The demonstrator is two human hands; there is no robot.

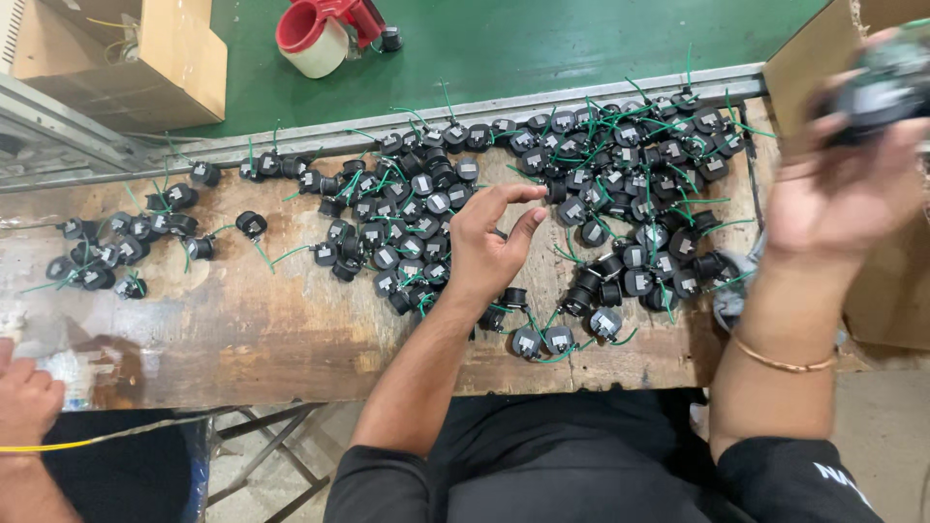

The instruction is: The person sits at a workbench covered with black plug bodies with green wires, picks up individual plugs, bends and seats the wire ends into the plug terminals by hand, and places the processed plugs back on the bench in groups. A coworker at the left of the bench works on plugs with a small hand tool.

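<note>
Blurred right hand (843, 184), black part (886, 82) indistinct

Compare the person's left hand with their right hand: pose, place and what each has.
The left hand reaches low over the black round parts on the wooden bench, fingers pinching, nothing plainly in its grip. The right hand is raised at the cardboard box, blurred, holding a dark part. Only the right wrist wears a thin bangle. Both are bare.
</note>
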